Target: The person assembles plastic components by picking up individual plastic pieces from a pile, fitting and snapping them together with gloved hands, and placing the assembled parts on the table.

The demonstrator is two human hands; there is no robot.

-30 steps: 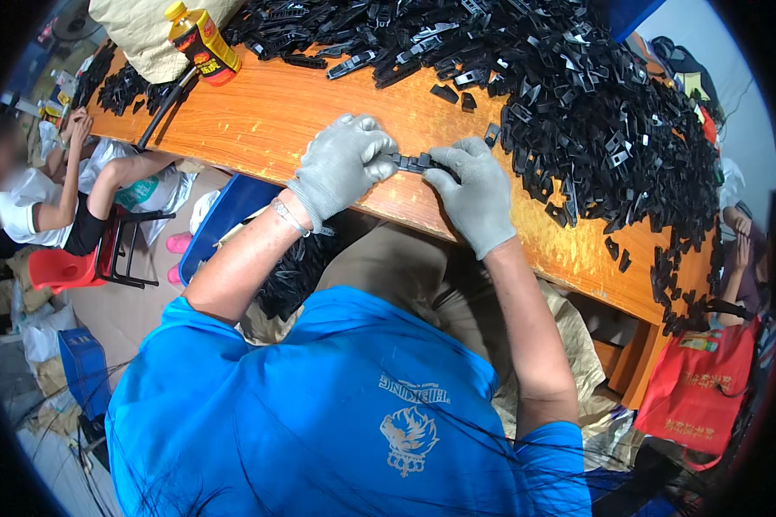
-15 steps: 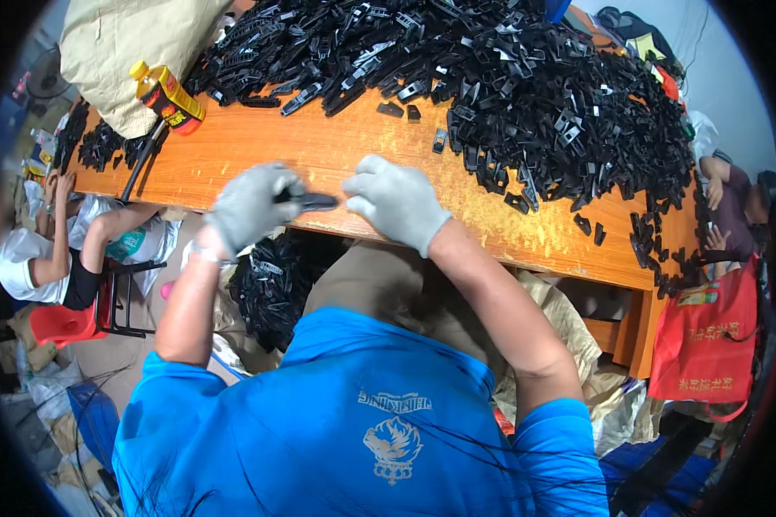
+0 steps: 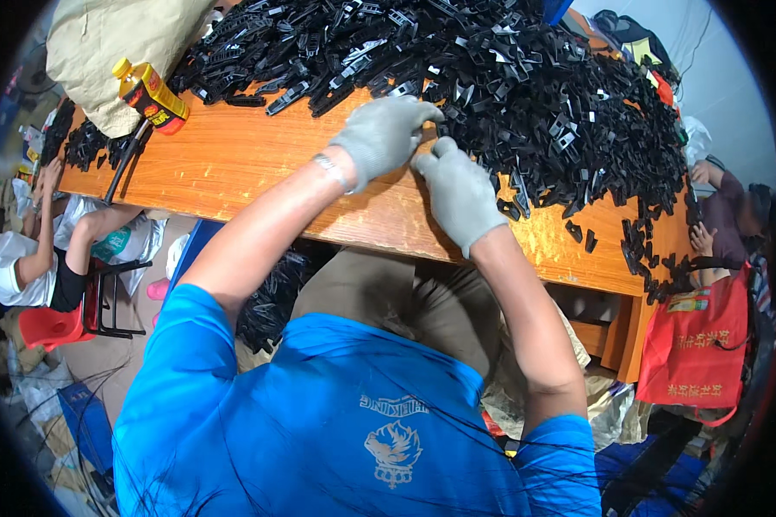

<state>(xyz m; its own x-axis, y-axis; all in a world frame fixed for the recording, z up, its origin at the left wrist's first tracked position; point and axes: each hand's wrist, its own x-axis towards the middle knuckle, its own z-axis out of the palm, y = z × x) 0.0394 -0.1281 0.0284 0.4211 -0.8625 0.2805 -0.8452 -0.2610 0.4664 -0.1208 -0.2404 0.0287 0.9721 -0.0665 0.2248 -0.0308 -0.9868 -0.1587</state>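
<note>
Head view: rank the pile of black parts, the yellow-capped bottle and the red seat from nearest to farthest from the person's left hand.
1. Pile of black parts: closest, right by the left hand, spreading away to its right.
2. Yellow-capped bottle: on the table, to its left.
3. Red seat: farthest, beyond the table, lower left.

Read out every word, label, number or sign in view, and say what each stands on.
I won't copy wording, only say where it stands:
Blue T-shirt: pale lettering beside an emblem.
Red shopping bag: two rows of pale characters.
Yellow-capped bottle: label lettering; finer print too small to read.
White plastic bag: green patch, any marks too small to read.
</note>
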